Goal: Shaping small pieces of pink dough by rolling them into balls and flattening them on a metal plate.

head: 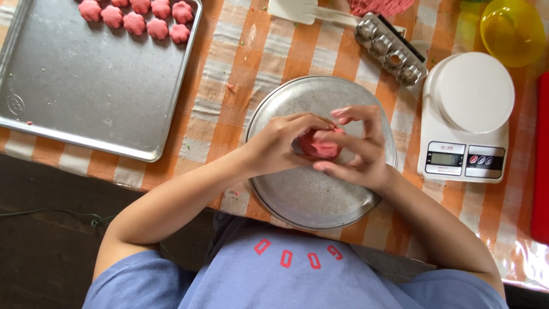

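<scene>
Both my hands meet over a round metal plate on an orange and white checked cloth. Between them is a lump of pink dough. My left hand pinches it from the left with thumb and fingers. My right hand cups it from the right, fingers curled over the top. The underside of the dough is hidden by my fingers.
A metal baking tray at the left holds several pink flower-shaped dough pieces along its far edge. A white kitchen scale stands at the right, a yellow bowl behind it. A metal mould and white spatula lie beyond the plate.
</scene>
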